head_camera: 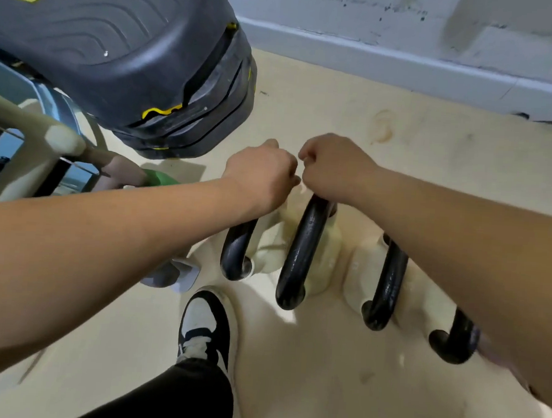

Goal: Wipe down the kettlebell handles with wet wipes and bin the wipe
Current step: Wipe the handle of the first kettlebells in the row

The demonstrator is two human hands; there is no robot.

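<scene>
Left hand [260, 172] and right hand [332, 167] meet over the handles [301, 252].
Both are clenched and seem to pinch a pale wipe [298, 181] between them at frame centre, just above the four black handles.

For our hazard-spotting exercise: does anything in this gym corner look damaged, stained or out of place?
Yes. A brownish stain marks the floor near the wall, whose paint looks patchy, with dark scuffs. The black kettlebell handles stand in an orderly row; nothing looks spilled.
</scene>
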